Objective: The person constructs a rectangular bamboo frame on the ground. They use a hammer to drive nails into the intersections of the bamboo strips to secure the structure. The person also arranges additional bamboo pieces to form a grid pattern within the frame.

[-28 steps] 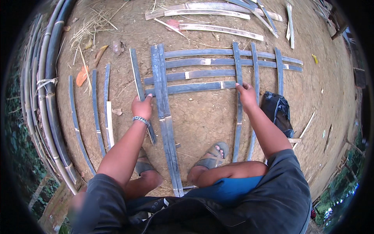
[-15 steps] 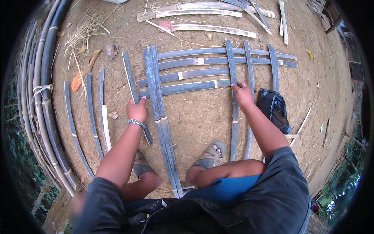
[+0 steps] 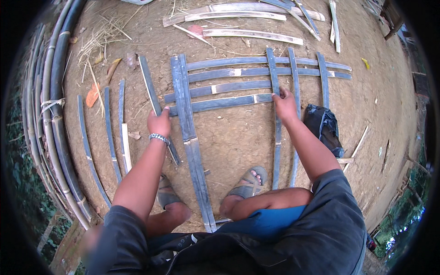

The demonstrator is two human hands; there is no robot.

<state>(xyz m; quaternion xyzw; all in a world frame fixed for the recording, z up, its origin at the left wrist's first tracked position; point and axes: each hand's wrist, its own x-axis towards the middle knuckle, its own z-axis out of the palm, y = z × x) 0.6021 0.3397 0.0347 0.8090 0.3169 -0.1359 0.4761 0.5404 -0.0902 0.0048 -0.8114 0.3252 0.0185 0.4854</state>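
Split bamboo slats form a crossed grid on the bare ground in front of me. My left hand is closed round a loose dark bamboo slat, left of the wide upright slat. Its thumb lies at the left end of the lowest crosswise slat. At that slat's other end, my right hand pinches the crossing with a long upright slat. The fingers' undersides are hidden. Two more upright slats stand farther right in the grid.
Loose slats lie at left, beside long bamboo poles tied together. Pale split bamboo pieces lie at the far side. A black plastic bag sits by my right forearm. My sandalled feet are between the slats.
My left hand has shifted slightly away from me with the loose slat, whose far end has swung left. My right hand stays at the same crossing.
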